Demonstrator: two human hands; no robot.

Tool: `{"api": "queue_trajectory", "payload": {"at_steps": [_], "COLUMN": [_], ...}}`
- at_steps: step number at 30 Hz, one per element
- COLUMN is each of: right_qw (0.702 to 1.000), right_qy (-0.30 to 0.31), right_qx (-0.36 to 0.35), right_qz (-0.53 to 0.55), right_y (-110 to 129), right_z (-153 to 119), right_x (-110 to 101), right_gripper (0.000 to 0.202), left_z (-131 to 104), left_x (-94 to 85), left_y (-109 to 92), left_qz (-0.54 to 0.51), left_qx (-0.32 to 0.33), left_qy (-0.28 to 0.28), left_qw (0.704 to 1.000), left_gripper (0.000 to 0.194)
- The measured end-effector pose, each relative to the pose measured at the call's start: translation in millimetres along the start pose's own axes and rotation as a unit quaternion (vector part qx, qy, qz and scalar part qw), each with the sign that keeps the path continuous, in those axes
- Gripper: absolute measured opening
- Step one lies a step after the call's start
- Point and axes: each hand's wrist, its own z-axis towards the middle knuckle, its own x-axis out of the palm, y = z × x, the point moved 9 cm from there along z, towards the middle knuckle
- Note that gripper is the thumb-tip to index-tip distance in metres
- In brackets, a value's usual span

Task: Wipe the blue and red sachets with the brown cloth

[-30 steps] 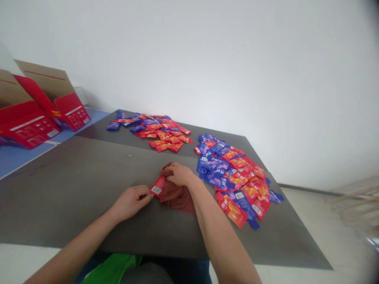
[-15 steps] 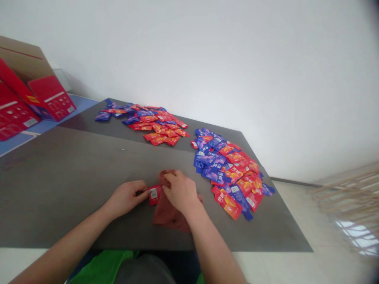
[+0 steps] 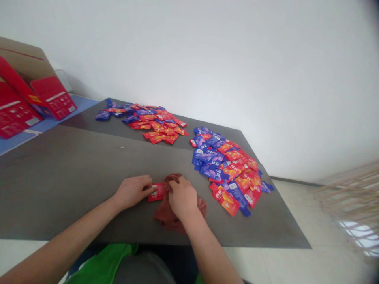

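Presently, the left hand (image 3: 133, 191), nearly closed, pinches a flat red rectangular sachet (image 3: 158, 192). The right hand (image 3: 182, 197), curled, clutches crumpled reddish-brown cloth (image 3: 166, 216).

The red packet (image 3: 160, 192) is too blurred to read, and the view's left edge cuts off a red box (image 3: 16, 118)

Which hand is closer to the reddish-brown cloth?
Right. The right hand is right on the cloth; the left hand is off to the cloth's left, touching the left end of the red packet.
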Motion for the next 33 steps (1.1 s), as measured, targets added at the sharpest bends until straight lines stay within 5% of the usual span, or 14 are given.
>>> {"api": "queue_trajectory", "payload": {"at_steps": [4,7,11,15,19,23,26,29,33], "right_qw": [0.994,0.998,0.999,0.998,0.991,0.996,0.999,0.999,0.99], "right_qy": [-0.016,-0.043,-0.007,-0.017,-0.024,-0.071,-0.029,-0.007,-0.02], "right_qx": [0.106,0.048,-0.037,0.055,0.124,0.057,-0.023,0.031,0.137], "right_qz": [-0.028,-0.011,0.004,-0.014,-0.036,-0.025,-0.004,-0.005,-0.022], "right_y": [-42.8,-4.4,49.6,-1.6,-49.7,0.0,40.7,12.6,-46.0], "right_z": [-1.2,-8.3,-17.9,-20.2,-22.8,-24.3,-25.0,-25.6,-28.6], "right_x": [-25.1,-32.4,-5.5,-0.1,-21.2,-35.7,-15.0,-3.2,-16.7], "right_gripper": [0.028,0.03,0.024,0.024,0.025,0.03,0.026,0.024,0.024], "left_z": [-2.5,-2.7,-3.1,-3.7,-3.1,-2.8,-3.3,-4.5,-5.7], "left_x": [-0.2,1.4,4.5,1.9,1.4,2.7,4.0,2.8,1.5], "left_y": [-3.3,-2.3,-1.9,-5.5,-8.6,-7.6,-5.8,-7.3,-11.1], "left_qz": [0.002,0.014,0.025,0.035,0.036,0.037,0.035,0.036,0.041], "left_qx": [0.011,0.012,0.019,0.031,0.038,0.034,0.03,0.035,0.042], "left_qy": [0.003,0.003,0.011,0.011,0.02,0.017,0.016,0.015,0.022], "left_qw": [1.0,1.0,0.999,0.999,0.998,0.999,0.999,0.999,0.998], "left_gripper": [0.035,0.033,0.025,0.034,0.036,0.035,0.033,0.035,0.035]}}
